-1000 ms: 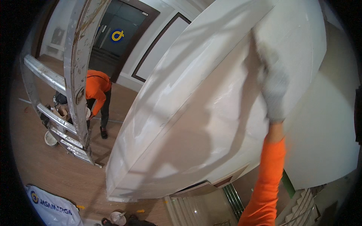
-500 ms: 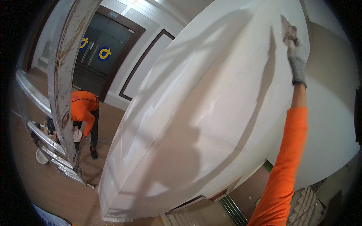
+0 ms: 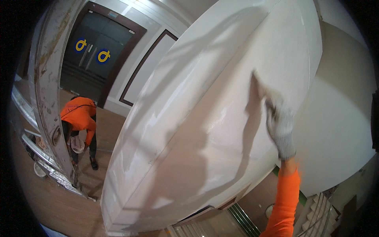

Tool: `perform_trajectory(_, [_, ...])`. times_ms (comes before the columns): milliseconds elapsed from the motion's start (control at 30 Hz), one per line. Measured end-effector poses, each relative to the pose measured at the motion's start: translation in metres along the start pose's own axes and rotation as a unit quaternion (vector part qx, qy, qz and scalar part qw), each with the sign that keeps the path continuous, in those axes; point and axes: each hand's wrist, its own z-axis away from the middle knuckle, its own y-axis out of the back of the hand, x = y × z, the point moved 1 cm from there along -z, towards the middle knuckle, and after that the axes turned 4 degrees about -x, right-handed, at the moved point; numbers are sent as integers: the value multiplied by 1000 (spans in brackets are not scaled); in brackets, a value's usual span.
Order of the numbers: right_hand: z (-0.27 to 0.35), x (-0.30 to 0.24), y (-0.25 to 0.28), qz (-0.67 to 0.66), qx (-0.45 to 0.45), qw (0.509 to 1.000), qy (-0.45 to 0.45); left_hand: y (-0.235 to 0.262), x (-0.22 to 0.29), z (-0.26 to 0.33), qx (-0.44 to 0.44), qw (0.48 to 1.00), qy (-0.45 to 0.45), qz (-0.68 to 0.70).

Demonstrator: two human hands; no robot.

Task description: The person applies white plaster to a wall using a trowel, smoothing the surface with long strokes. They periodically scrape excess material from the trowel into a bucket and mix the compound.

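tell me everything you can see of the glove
The glove is pale grey, knit-looking, with a ribbed cuff, worn on the right hand. It points up and leftward before the white panel; its upper end is blurred, so contact is unclear. Bare wrist shows between cuff and orange sleeve.

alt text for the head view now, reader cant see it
A gloved right hand holds what looks like a blurred tool at a large white curved panel. At left, beyond a metal ladder, a co-worker in orange bends, holding a pale bucket.
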Motion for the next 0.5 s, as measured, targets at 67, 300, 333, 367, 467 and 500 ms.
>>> perform_trajectory(67, [4,-26,17,-71,-79,987,-124,4,0,-1,4,1000,9,4])
perform_trajectory(300, [-178,195,70,147,137,972,-121,-1,24,-7,-4,1000,-23,9])
perform_trajectory(333, [-212,207,82,145,141,966,-160,-6,28,-5,-7,1000,-29,8])
perform_trajectory(367, [-243,233,79,173,148,962,-150,-7,17,-3,-5,1000,-21,14])
perform_trajectory(467, [-287,240,59,186,170,962,-105,-16,3,9,-2,1000,-7,30])
perform_trajectory(500, [-291,228,54,179,175,964,-88,-22,-1,15,-2,999,-5,33])
